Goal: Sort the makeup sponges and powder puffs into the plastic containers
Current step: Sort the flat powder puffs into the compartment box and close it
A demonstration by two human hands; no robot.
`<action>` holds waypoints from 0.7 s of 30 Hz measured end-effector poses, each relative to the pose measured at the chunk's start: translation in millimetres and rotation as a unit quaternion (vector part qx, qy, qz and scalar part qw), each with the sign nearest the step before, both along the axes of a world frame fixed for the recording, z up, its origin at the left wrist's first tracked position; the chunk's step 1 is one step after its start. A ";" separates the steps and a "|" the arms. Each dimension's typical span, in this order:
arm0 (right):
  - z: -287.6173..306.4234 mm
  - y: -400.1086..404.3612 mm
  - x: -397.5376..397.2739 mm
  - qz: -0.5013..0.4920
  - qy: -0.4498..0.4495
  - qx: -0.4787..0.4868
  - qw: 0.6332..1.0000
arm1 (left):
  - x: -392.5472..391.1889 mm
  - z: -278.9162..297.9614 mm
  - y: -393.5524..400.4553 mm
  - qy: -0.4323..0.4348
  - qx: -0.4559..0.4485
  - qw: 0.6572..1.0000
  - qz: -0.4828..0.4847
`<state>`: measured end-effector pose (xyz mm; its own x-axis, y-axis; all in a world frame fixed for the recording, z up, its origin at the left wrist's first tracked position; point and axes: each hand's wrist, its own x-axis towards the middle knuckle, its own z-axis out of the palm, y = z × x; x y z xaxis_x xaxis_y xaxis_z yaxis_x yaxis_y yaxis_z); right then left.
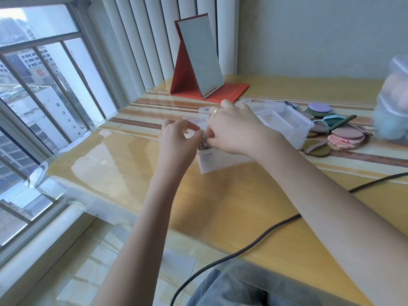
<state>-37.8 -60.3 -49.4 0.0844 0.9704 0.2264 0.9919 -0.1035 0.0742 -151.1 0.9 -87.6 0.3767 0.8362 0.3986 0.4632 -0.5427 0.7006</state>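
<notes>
Over the near clear box | left hand and right hand pinch upright puffs, mostly hidden by fingers | loose puffs right | blurred tub cut off at edge

Bright daylight from the window at left, glare on the glossy worktop, wide-angle bending at edges, blurred bag far right.
</notes>
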 end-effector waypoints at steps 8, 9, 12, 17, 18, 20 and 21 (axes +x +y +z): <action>6.8 -3.3 8.7 0.016 0.177 0.056 0.983 | 1.6 -3.4 5.9 0.015 -0.020 1.000 -0.001; 5.2 -2.8 8.9 0.010 0.150 0.032 0.988 | 1.6 -3.9 5.8 0.014 -0.022 1.000 0.000; -1.5 -1.4 9.3 -0.008 0.113 -0.027 0.993 | 1.6 -5.4 6.3 0.021 -0.016 1.000 -0.002; -11.9 3.7 6.6 -0.031 0.081 -0.044 0.995 | 2.2 -4.8 9.6 0.053 -0.023 0.998 0.003; -13.2 4.4 6.5 -0.031 0.087 -0.046 0.995 | 2.6 -4.7 9.8 0.059 -0.026 0.998 0.002; -15.6 6.0 8.3 -0.017 0.140 -0.044 0.989 | 3.6 -4.2 9.7 0.076 -0.029 0.997 0.001; -16.4 6.8 9.9 -0.009 0.184 -0.045 0.982 | 4.0 -4.1 9.6 0.082 -0.032 0.996 0.002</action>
<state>-27.9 -53.5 -65.8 0.1615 0.9828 0.0900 0.9515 -0.1309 -0.2784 -147.0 10.5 -91.7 0.4280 0.8599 0.2783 0.5763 -0.4968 0.6488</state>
